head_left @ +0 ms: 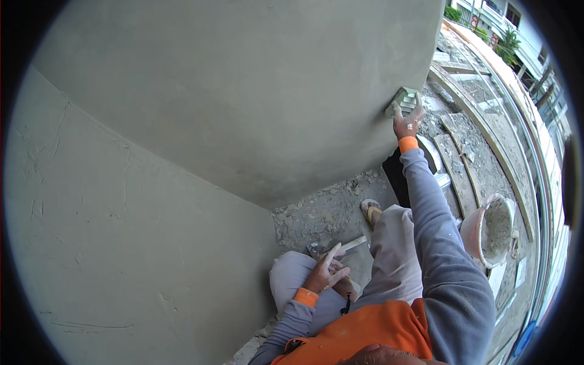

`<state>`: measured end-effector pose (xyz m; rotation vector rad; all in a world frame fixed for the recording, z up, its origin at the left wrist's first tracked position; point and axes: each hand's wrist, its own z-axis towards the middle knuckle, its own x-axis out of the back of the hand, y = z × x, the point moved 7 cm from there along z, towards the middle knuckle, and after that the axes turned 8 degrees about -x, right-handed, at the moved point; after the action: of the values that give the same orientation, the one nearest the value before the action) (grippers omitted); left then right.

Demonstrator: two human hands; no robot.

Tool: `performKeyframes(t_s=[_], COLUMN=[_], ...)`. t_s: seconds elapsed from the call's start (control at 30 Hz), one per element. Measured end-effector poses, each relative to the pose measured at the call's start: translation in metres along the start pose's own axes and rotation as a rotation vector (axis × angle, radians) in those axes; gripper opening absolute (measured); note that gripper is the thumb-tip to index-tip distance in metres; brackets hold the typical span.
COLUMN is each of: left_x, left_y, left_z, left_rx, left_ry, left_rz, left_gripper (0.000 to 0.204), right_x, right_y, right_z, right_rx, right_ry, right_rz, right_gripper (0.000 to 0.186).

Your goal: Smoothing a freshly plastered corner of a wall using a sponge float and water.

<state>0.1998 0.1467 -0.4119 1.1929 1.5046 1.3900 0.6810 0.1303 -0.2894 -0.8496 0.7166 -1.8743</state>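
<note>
My right hand [406,123] is stretched far forward, its fingers closed round a pale green block [401,100] with ridged sides. That block rests against the grey plastered wall [243,91], close to its right-hand edge. I cannot make out whether it is a float or a sponge. Low in front of my body, my left hand [326,272] hovers by my bent knee with fingers spread and nothing in them. Beside it lies a flat grey board [360,263] with a pale bar [354,244] along its far edge. Grey smears mark both hands.
A second plastered wall [121,237] meets the first at a corner on the left. Rubble [316,213] covers the ground by my sandalled foot [370,210]. To the right are a pinkish bucket [471,234] with grey mortar inside, wooden planks [456,164] and metal rails.
</note>
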Motion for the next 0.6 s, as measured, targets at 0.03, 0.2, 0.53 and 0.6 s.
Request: performKeyframes(t_s=[0.03, 0.2, 0.53, 0.6], left_x=[0.002, 0.005, 0.001, 0.001], left_y=[-0.001, -0.004, 0.002, -0.004], left_z=[-0.002, -0.003, -0.005, -0.002], left_rx=[0.014, -0.007, -0.057, -0.072], left_ry=[0.025, 0.051, 0.013, 0.02], left_rz=[-0.008, 0.002, -0.021, -0.082], left_gripper=[0.084, 0.085, 0.087, 0.087], right_x=[0.005, 0.001, 0.07, 0.138], right_y=[-0.034, -0.127, 0.046, 0.025], right_z=[0.021, 0.01, -0.05, -0.038], right_rx=[0.038, 0.207, -0.182, -0.404], right_ry=[0.012, 0.046, -0.24, -0.349], right_rz=[0.089, 0.159, -0.033, 0.339], right_gripper=[0.081, 0.078, 0.087, 0.088])
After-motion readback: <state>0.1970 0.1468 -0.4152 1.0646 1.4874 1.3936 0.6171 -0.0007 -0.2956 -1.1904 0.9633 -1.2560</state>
